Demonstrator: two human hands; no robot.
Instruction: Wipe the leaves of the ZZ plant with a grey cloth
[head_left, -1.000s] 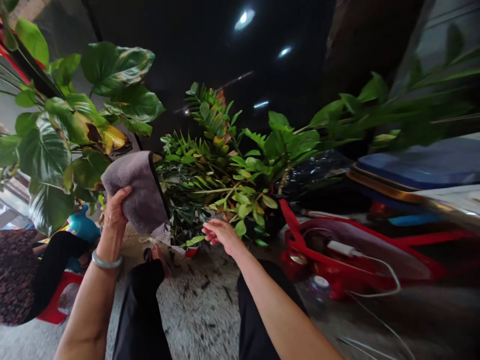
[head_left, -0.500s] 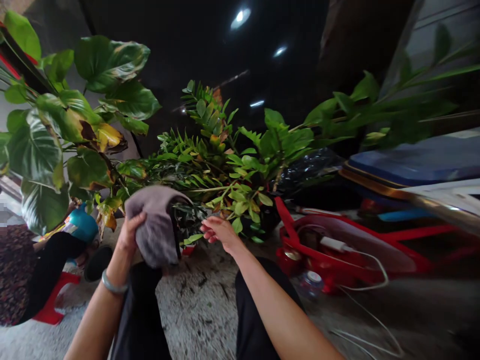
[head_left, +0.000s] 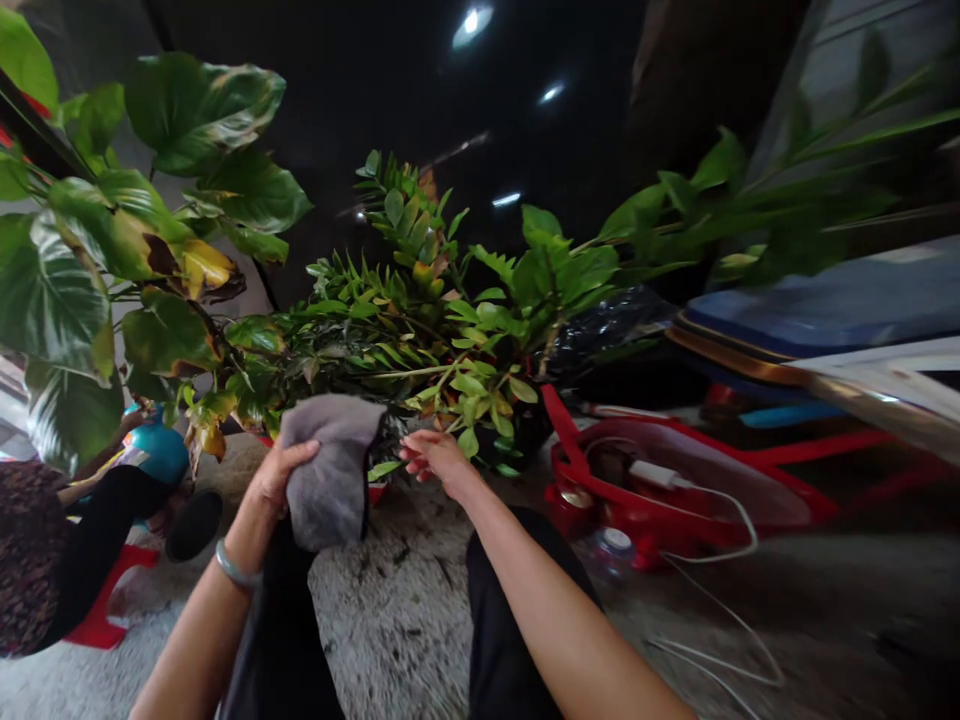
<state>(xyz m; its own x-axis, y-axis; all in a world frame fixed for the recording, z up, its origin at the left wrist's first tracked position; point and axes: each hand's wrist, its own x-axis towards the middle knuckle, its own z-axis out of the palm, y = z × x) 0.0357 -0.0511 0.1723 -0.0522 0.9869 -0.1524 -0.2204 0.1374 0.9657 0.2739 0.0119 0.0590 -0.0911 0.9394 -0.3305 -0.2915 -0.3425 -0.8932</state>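
In my left hand is a grey cloth, gripped at its left edge and hanging down in front of the plants. My right hand is a short way to the right of the cloth, its fingers curled in at the low leaves of a green potted plant. Whether a leaf or stem is pinched between those fingers is too small to make out. Just below the fingertips, a single leaf sticks out beside the cloth.
A large-leaved plant stands at left, some leaves yellowed. Beyond it sits another person by a red stool and a turquoise object. On the right are a red basket-like holder, a white cable and a plastic bottle.
My left hand has moved right and slightly down, bringing the grey cloth nearer my right hand; the cloth hangs flatter. The right hand stays almost in place. The whole view has shifted a little.
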